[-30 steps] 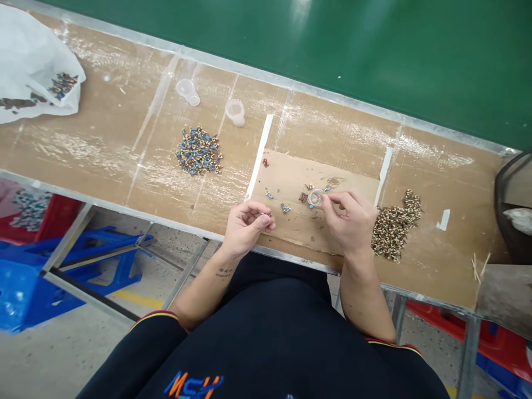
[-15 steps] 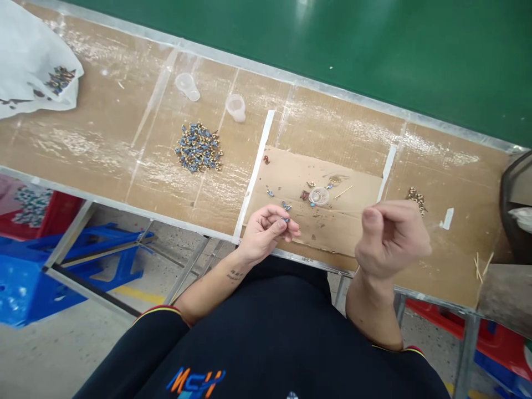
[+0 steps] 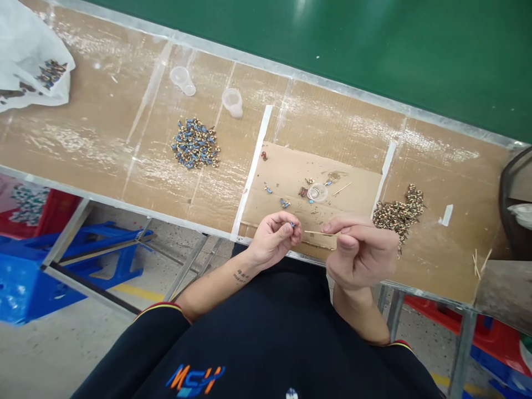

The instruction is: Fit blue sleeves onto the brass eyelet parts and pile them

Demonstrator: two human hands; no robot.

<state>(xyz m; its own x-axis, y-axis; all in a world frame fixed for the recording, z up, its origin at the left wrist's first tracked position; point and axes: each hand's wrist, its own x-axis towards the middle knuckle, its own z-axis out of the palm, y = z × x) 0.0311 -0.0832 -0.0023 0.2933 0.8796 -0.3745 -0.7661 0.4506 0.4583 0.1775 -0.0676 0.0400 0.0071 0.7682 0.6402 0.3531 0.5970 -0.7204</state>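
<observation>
Between its thumb and fingers, my left hand pinches a small blue piece, mostly covered by the fingertips. My right hand grips a thin wooden stick, whose tip points left toward the blue piece, a short gap away. Beyond the hands, a small clear cup stands on a flat cardboard sheet. Around the cup lie a dark red piece, several small blue pieces and a loose pair of sticks.
A heap of blue and gold pieces lies to the left, below two clear cups. To the right is a heap of gold-brown pieces, with thin sticks near the table corner. A white bag holds more pieces at far left.
My right hand has moved left and down, bringing the stick's tip near my left hand and uncovering the gold-brown heap. My left hand has shifted slightly right and down, still pinching the blue piece.
</observation>
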